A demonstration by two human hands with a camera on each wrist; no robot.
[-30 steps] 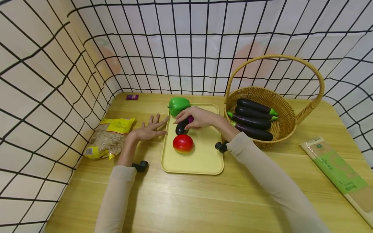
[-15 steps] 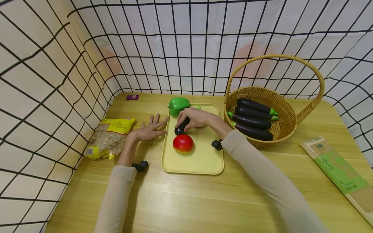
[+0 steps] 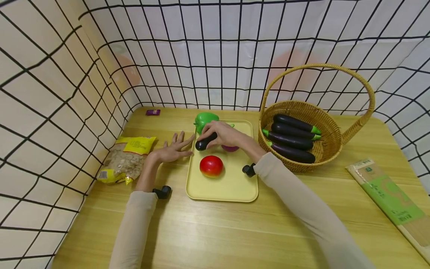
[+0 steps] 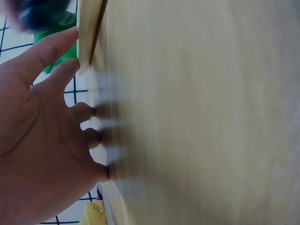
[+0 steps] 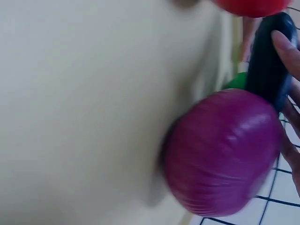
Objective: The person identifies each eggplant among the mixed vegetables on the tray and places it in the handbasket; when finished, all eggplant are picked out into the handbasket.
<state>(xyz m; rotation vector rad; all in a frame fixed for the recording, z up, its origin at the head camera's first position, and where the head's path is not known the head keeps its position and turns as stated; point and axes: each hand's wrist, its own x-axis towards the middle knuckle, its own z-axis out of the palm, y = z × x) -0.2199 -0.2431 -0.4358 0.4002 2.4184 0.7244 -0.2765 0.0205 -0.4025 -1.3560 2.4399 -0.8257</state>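
My right hand (image 3: 224,133) grips a dark glossy eggplant (image 3: 203,144) over the upper part of the yellow tray (image 3: 235,190). The eggplant's blunt end points left and its green stem end shows past the hand. Below the hand sits a purple onion (image 5: 222,152), mostly covered in the head view. Nearer the front of the tray lies a red fruit with a yellowish underside (image 3: 211,166). A green bell pepper (image 3: 205,120) is at the tray's far left corner. With fingers spread, my left hand (image 3: 171,151) rests on the table, thumb and forefinger touching the tray's left edge.
A wicker basket (image 3: 330,140) with a tall handle holds several eggplants, right of the tray. A flat green-and-tan packet (image 3: 389,198) lies at far right. Left are a yellow-topped clear bag (image 3: 125,160) and a small purple packet (image 3: 152,112). Black wire mesh (image 3: 220,56) surrounds the table.
My right hand has picked up the eggplant and shifted its blunt end left, away from the red fruit. More of the purple onion shows now. The left hand has stayed put.
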